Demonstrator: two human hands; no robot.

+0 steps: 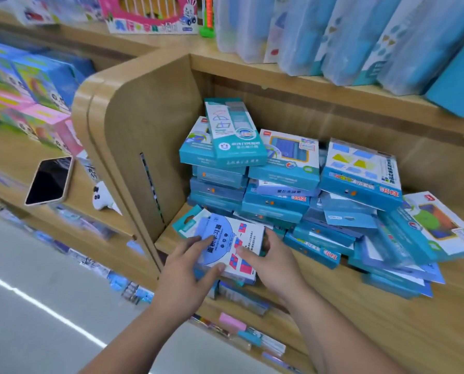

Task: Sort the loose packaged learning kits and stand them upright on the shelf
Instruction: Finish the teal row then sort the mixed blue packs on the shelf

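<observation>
A white and blue kit box [225,241] with red and blue squares printed on it lies flat near the front left of the wooden shelf [360,306]. My left hand [187,268] grips its near left edge with the thumb on top. My right hand [271,260] holds its right side, fingers curled over the far edge. Behind it, several teal kit boxes [284,184] lie in untidy flat stacks. One tall teal box [233,133] rests tilted on top of the left stack. More boxes [403,255] slump sideways at the right.
A wooden divider panel [144,147] closes the shelf's left side. Beyond it lie a phone [50,180] and a small white toy [102,197]. Blue plastic cases [346,39] stand on the shelf above. Small packets line the lower shelf [247,333].
</observation>
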